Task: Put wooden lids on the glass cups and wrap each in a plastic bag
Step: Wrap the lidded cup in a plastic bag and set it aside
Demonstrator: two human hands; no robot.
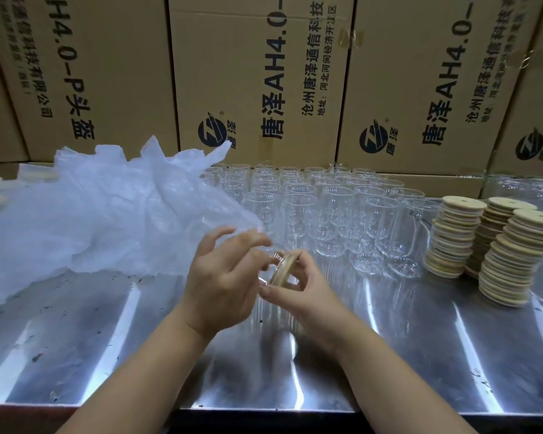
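cardboard boxes behind read "唐泽ah4.0", "沧州唐泽通信科技"; the left one "p头盔".

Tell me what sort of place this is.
Probably a packing station in a warehouse or small factory: stacked brown cardboard cartons behind a shiny metal worktable, rows of identical clear glass cups, and stacks of round wooden lids beside them.
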